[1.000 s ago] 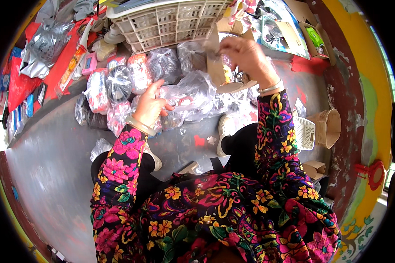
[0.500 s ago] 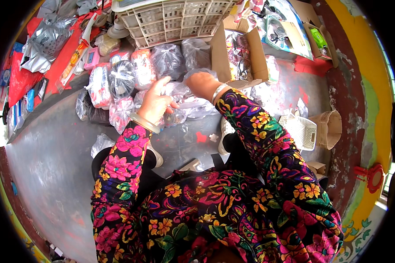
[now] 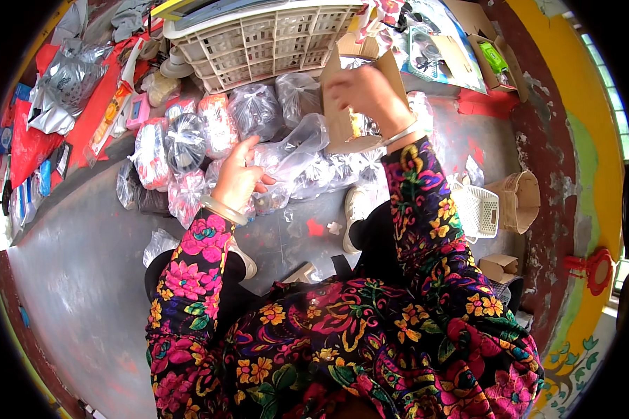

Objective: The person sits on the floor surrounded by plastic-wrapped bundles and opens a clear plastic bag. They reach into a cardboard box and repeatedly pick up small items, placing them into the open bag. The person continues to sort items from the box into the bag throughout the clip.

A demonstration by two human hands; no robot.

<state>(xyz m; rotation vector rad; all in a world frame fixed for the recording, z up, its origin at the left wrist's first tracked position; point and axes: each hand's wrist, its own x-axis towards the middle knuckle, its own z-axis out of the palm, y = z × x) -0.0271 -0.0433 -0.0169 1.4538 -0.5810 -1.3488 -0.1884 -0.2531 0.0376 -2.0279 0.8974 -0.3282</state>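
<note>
Our left hand [image 3: 239,178], left of the frame's centre, has its forefinger stretched out and the other fingers bent beside a loose, clear plastic bag [image 3: 297,150]; we cannot tell whether it grips the film. Our right hand [image 3: 374,98], upper centre, is over an open brown cardboard box [image 3: 334,126], its fingers partly bent and blurred, so we cannot tell if they hold anything. Nearest us, black flower-patterned sleeves [image 3: 196,272] rise from the lower edge, and two white shoes [image 3: 353,220] show around the centre. At right sits a white perforated plastic basket [image 3: 493,209] beside a round brown container [image 3: 528,209]. Our clear bag spreads mid-frame over knotted, filled plastic bags [image 3: 185,143]. Beyond them, at the top, stands a beige plastic lattice crate [image 3: 258,49]; at upper left lies a crumpled silver plastic bag [image 3: 70,80].
</note>
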